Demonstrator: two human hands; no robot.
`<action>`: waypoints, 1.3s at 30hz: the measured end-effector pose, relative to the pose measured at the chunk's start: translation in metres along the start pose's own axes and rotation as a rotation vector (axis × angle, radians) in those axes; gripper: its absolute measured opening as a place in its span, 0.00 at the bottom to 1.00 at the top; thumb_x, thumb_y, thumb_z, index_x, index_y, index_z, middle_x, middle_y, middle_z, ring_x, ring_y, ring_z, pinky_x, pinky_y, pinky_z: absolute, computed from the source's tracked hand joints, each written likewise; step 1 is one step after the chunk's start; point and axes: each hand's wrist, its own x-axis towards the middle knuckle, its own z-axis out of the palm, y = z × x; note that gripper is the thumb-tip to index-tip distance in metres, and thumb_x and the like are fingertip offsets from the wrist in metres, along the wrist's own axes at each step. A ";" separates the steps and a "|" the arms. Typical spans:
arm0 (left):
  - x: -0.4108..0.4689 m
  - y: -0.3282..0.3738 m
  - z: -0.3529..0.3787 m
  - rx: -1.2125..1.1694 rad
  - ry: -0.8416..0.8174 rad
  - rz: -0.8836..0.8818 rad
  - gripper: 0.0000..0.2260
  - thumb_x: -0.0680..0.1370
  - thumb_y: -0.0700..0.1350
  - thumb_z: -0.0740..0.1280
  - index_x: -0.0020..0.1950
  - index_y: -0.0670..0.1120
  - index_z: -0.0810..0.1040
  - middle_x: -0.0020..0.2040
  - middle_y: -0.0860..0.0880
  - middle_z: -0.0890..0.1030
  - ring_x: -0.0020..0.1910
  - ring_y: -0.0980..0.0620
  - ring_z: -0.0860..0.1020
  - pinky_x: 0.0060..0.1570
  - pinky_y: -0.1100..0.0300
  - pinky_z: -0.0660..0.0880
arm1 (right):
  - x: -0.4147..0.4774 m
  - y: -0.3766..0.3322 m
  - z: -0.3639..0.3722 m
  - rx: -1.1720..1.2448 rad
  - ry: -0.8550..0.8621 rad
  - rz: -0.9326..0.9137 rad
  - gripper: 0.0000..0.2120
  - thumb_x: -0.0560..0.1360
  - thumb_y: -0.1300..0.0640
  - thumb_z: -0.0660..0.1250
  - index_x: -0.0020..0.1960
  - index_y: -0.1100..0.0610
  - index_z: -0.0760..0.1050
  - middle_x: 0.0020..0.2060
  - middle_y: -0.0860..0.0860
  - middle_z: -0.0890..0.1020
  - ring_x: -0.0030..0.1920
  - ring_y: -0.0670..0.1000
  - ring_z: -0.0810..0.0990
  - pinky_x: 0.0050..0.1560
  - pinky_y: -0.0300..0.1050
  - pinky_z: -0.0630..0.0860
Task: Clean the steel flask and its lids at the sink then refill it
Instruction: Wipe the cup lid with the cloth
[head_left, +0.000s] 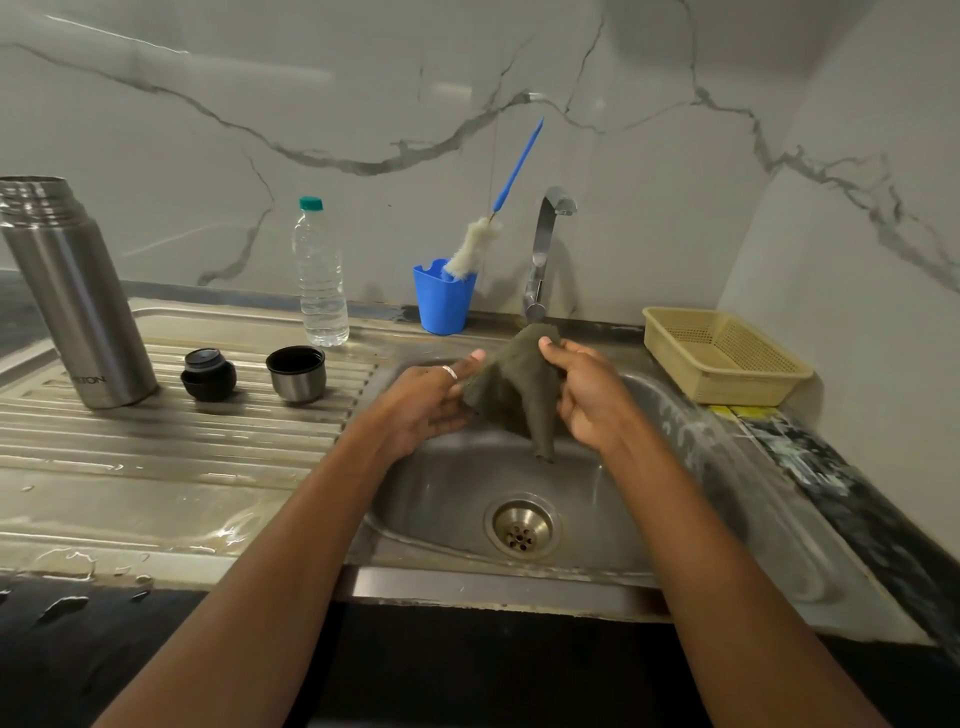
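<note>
Both forearms reach forward over the sink (452, 499), bringing the left hand (431, 400) and right hand (587, 395) together above the basin. A grey-green cloth (514, 384) hangs between them. The right fingers (550, 345) pinch its upper corner against the thumb; the left fingers (475, 358) are curled round its left edge. The cloth is held spread, probably to open it out for wiping, and over the basin so that any drips fall toward the drain (522, 527).

The tap (545, 249), behind the sink, shows no running water.

On the ribbed draining board (156, 457), left of the sink, three task parts stand well apart from the hands:
- steel flask (78, 296), upright and uncapped, farthest from the sink;
- black stopper lid (208, 374), beside it;
- steel cup lid (296, 374), mouth up, nearest the sink.

The ribs let them drain.

A water bottle (320, 275) stands behind the cup lid, likely for the refill. A bottle brush (472, 249) rests head-down in a blue cup (442, 301) behind the sink.
</note>
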 end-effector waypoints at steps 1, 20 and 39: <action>-0.002 0.000 -0.001 0.015 -0.034 -0.027 0.25 0.73 0.58 0.76 0.64 0.44 0.81 0.57 0.45 0.86 0.58 0.47 0.84 0.62 0.48 0.79 | 0.000 -0.001 0.000 0.022 -0.003 0.001 0.07 0.83 0.60 0.64 0.58 0.61 0.78 0.50 0.58 0.86 0.49 0.53 0.86 0.47 0.45 0.85; 0.000 0.001 -0.004 0.272 0.056 0.061 0.18 0.80 0.39 0.70 0.70 0.50 0.78 0.58 0.47 0.80 0.50 0.55 0.78 0.40 0.65 0.75 | 0.005 0.008 -0.014 -0.421 0.091 0.184 0.12 0.79 0.69 0.65 0.61 0.62 0.80 0.50 0.57 0.85 0.49 0.53 0.84 0.55 0.49 0.82; 0.007 0.000 0.004 0.264 0.058 0.182 0.10 0.81 0.46 0.69 0.61 0.44 0.78 0.54 0.44 0.85 0.54 0.47 0.84 0.49 0.53 0.82 | -0.001 -0.008 -0.027 -0.761 0.011 -0.072 0.04 0.78 0.54 0.71 0.50 0.53 0.83 0.42 0.49 0.88 0.46 0.49 0.85 0.46 0.44 0.80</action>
